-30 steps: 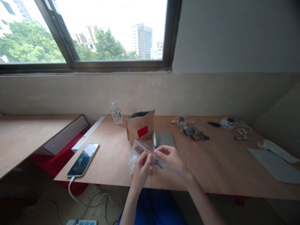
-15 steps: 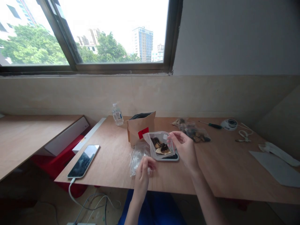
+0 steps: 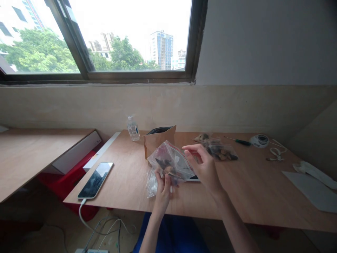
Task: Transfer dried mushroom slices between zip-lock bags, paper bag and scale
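My left hand (image 3: 163, 188) grips the lower edge of a clear zip bag (image 3: 179, 163), thumb in front and fingers partly hidden by the plastic. Dark and tan dried pieces (image 3: 167, 168) lie inside it. The bag is tilted, its red zip strip facing up and right. My right hand (image 3: 202, 167) is at that zip edge, thumb and index finger curved and slightly apart. Beneath the bag, a flat device with a pale rim (image 3: 194, 178) partly shows on the table. Loose clear plastic bags (image 3: 151, 186) lie left of my left hand. Behind stands an open brown paper pouch (image 3: 152, 144).
More bags of dried pieces (image 3: 222, 151) lie behind my right hand. A screwdriver (image 3: 242, 142), a white dome camera (image 3: 260, 140) and a cable (image 3: 276, 154) are further right. Leftward are a water bottle (image 3: 133, 130) and a phone (image 3: 96, 181) on a charging cord.
The zip bag has swung left and tilted, now covering the pouch's red label. My left hand has taken hold of its lower edge; my right fingers have loosened from its top corner.
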Action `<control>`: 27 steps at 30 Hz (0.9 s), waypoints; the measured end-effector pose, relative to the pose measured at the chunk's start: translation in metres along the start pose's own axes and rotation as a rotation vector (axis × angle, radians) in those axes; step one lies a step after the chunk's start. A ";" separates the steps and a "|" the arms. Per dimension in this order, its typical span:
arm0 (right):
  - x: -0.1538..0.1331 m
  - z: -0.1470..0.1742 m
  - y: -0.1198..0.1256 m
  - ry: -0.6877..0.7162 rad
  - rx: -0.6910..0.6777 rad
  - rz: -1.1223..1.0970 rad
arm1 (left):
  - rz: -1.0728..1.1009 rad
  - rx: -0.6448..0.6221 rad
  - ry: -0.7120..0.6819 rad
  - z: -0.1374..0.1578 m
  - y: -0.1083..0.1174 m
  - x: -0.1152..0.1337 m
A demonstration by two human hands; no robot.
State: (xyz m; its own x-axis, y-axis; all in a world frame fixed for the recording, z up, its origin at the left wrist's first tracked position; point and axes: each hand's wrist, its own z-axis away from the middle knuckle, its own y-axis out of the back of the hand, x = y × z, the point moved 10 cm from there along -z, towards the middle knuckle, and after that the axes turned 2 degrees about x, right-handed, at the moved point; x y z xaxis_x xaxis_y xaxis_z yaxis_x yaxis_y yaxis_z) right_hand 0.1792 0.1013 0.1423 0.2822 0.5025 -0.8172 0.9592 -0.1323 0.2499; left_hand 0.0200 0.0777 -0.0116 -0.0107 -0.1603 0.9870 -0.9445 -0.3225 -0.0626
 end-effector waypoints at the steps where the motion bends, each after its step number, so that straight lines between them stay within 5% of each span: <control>1: -0.004 0.000 -0.007 0.012 -0.082 0.021 | 0.006 -0.001 0.016 0.001 0.000 -0.002; 6: -0.002 0.009 -0.054 -0.001 -0.552 0.083 | 0.043 -0.039 0.062 0.005 -0.001 -0.007; 10: 0.003 0.013 -0.075 -0.013 -0.708 0.036 | 0.050 -0.059 -0.024 0.002 0.001 0.004; 17: 0.019 0.008 -0.090 -0.025 -0.677 -0.042 | 0.033 -0.044 -0.030 -0.010 0.011 0.000; 22: 0.044 0.001 -0.091 -0.112 -0.533 -0.037 | 0.060 -0.055 -0.006 -0.011 0.010 0.006; 27: 0.060 -0.003 -0.086 -0.183 -0.427 -0.124 | 0.177 0.048 0.125 -0.008 0.016 -0.001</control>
State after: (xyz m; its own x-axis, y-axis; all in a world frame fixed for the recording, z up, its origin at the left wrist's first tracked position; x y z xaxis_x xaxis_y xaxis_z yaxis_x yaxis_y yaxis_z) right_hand 0.1131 0.1453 0.0735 0.2015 0.3288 -0.9226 0.9036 0.3013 0.3047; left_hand 0.0025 0.0804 -0.0119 -0.2182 -0.1023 0.9705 -0.9077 -0.3441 -0.2403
